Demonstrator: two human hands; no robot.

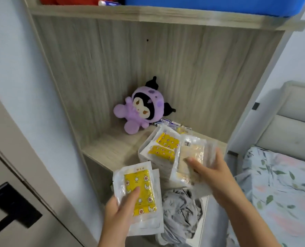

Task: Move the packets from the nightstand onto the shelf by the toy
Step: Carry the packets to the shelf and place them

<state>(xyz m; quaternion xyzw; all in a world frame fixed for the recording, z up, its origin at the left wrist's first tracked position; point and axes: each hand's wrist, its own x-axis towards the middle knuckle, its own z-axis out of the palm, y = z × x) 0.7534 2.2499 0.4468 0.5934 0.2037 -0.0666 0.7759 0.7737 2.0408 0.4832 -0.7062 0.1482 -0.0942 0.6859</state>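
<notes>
A purple plush toy [141, 108] leans in the back corner of the wooden shelf [112, 148]. To its right on the shelf lies a stack of clear packets with yellow patterned inserts [161, 148]. My left hand [120, 209] grips a couple of such yellow packets [139, 191] below the shelf's front edge, thumb across the top one. My right hand [210, 172] holds a clear packet with pale contents [189, 157], tilted over the right side of the stack.
Crumpled grey cloth [182, 213] lies on the nightstand below the shelf. A bed with a leaf-print cover [281, 193] is at the right. A door with a black handle [10, 205] stands at the left. Small blue-and-white wrappers [171, 123] lie behind the stack.
</notes>
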